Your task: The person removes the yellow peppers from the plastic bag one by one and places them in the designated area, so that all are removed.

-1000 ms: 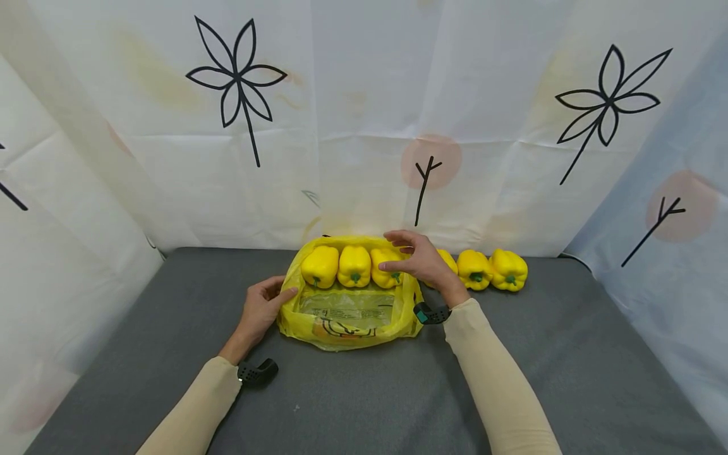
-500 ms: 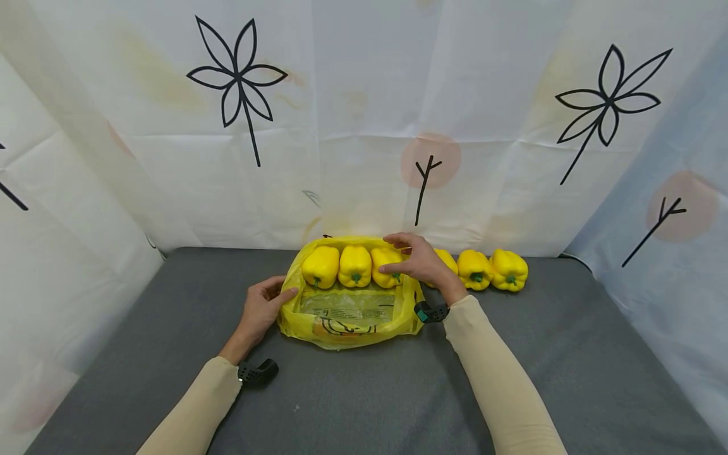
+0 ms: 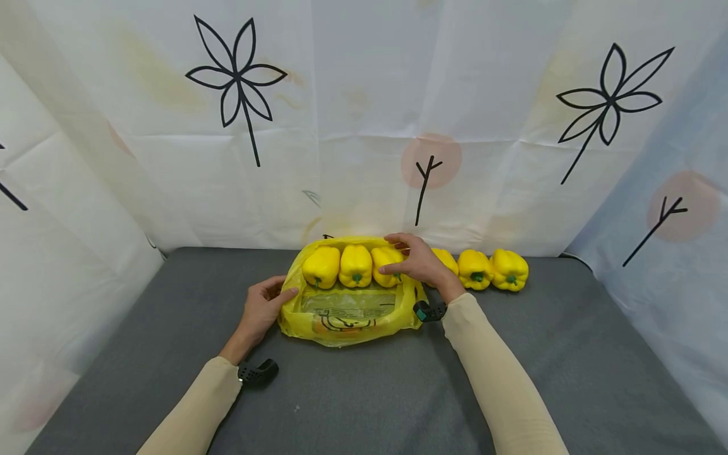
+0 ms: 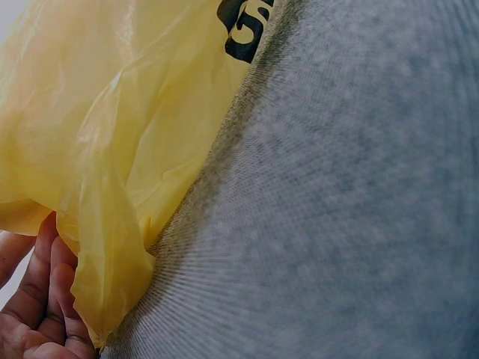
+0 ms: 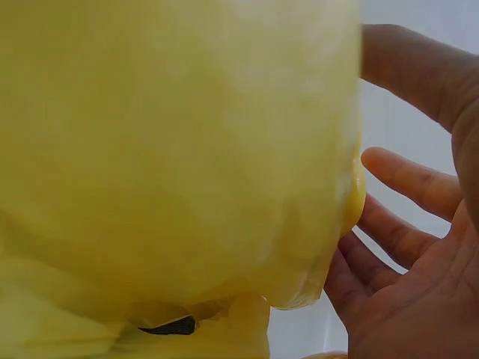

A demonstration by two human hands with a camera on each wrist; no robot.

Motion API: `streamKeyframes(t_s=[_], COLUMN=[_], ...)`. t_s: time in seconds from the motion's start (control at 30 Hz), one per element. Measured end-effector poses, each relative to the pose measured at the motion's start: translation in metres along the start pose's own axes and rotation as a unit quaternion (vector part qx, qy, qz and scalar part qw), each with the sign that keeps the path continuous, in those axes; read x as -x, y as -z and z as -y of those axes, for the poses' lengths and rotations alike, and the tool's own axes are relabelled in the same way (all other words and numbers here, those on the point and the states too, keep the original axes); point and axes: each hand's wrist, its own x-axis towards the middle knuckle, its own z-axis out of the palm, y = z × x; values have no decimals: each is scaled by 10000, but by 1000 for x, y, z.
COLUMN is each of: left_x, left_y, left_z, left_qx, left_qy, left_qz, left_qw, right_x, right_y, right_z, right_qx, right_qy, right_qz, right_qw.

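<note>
Head view, three peppers in bag, three beside it

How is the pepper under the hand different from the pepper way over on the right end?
The pepper under the right hand, the third pepper, sits inside the yellow bag; the end pepper sits outside it on the grey table. The third pepper is touched and partly covered by fingers; the end pepper is untouched and fully in view. Both are yellow with green stems facing forward.
</note>
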Motion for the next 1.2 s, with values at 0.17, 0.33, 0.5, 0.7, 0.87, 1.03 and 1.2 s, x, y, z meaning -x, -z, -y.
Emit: streamKeyframes(t_s=[0.17,0.33,0.5,0.7,0.87,1.03,1.2], left_x=[0,0,0,0,0,0,0], left_y=[0,0,0,0,0,0,0], left_z=[0,1,2,1,0,0,0], left_qx=[1,15,68,57,31,65,79], left_qy=[8,28,49,44,76,81,84], left_qz=[3,9,1,-12,-25,6,2], left_qw=[10000,10000,10000,10000,10000,9999,9999], right_x=[-1,-3,-2,-3,-3,-2,-3], right_y=[-2,-3,-5,-8,-9,-10,-11], right_z=[-3,-6,-6,-8,-8,-8,-11], right_qx=[97,175,256,193,162,142,42], right_qy=[-93,-218,-210,-231,-347,-413,-415], right_qz=[11,-10,18,-22,-63,-52,-18], right_qw=[9999,9996,9994,9995,9992,9990,9991])
